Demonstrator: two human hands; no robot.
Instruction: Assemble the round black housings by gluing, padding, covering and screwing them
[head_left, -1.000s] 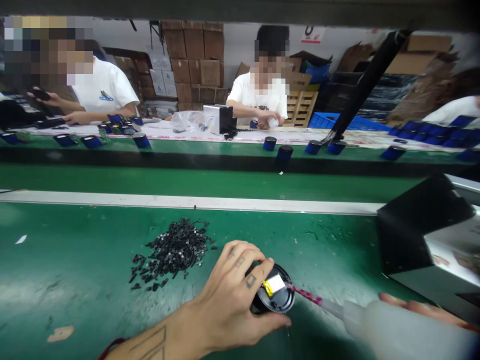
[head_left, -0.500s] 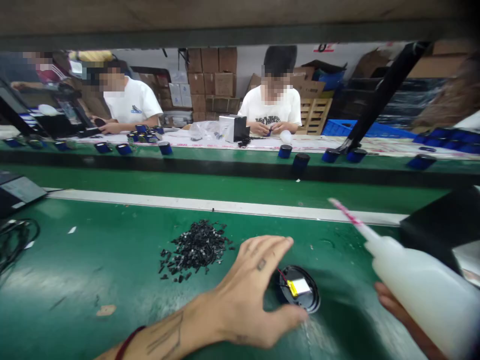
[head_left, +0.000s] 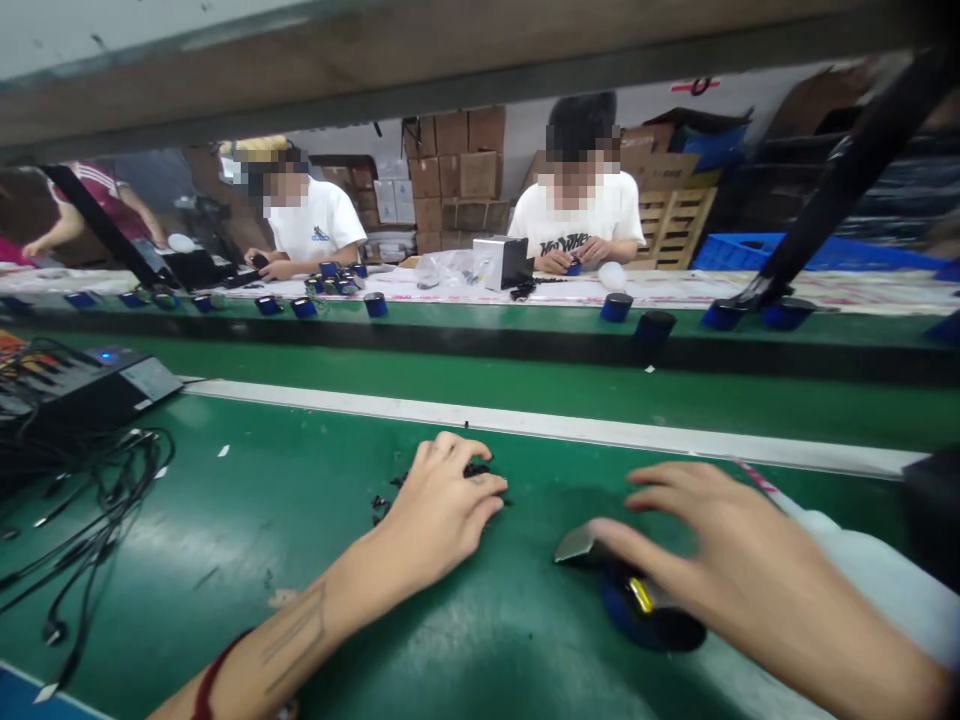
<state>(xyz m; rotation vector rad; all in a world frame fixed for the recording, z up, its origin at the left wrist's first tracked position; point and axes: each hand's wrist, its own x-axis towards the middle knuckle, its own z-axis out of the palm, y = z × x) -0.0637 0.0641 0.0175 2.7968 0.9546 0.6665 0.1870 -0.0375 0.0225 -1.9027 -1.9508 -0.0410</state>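
My left hand [head_left: 442, 505] reaches over a pile of small black parts [head_left: 382, 503], covering most of it. Its fingers are bent and apart, and some parts show between them. My right hand [head_left: 720, 555] is spread above a round dark-blue device [head_left: 637, 625] on the bench. A yellow strip [head_left: 641, 595] shows inside the device. The right thumb is at a flat greyish piece [head_left: 574, 543] beside the device; whether it touches the piece is unclear. Behind the right hand is a whitish squeeze bottle [head_left: 862, 560] with a pink-stained nozzle, partly hidden.
Tangled black cables [head_left: 97, 520] lie at the left by a black box [head_left: 112, 390] with a blue light. A pale strip [head_left: 525, 425] crosses the green bench [head_left: 247, 510]. Blue cylinders [head_left: 616, 307] line the far ledge, where co-workers sit. A shelf beam [head_left: 375, 90] runs overhead.
My left hand has moved from beside the round device to the black pile. The right hand has come over the device, off the bottle. The view has shifted left.
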